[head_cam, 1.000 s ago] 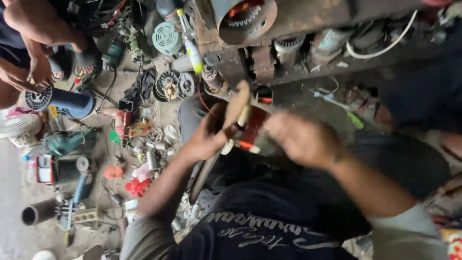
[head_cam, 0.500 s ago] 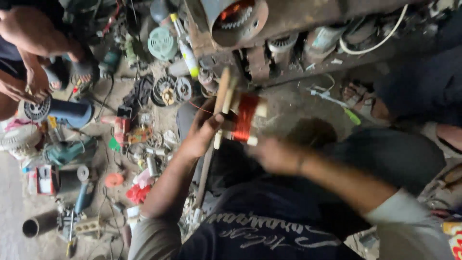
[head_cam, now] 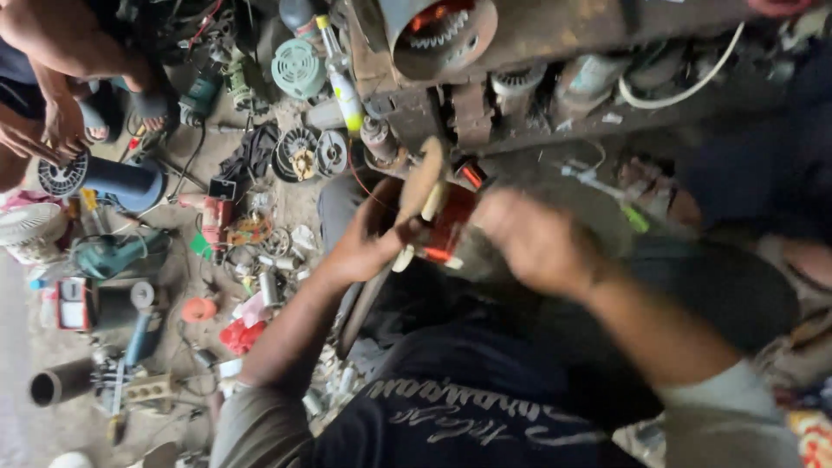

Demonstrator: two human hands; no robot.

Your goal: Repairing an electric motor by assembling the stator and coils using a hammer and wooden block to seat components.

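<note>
Left hand (head_cam: 368,247) clamped on red coil (head_cam: 446,230), held up over the lap with the wooden stick (head_cam: 420,186) braced against it | right hand (head_cam: 533,238) blurred, touching coil's side, grip cannot be told | metal bench (head_cam: 555,35) just beyond | loose motor parts (head_cam: 303,156) scattered on floor, left

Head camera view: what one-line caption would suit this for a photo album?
Left hand steadies a red wire-wound coil while the blurred right hand works beside it, above a floor strewn with motor parts.
</note>
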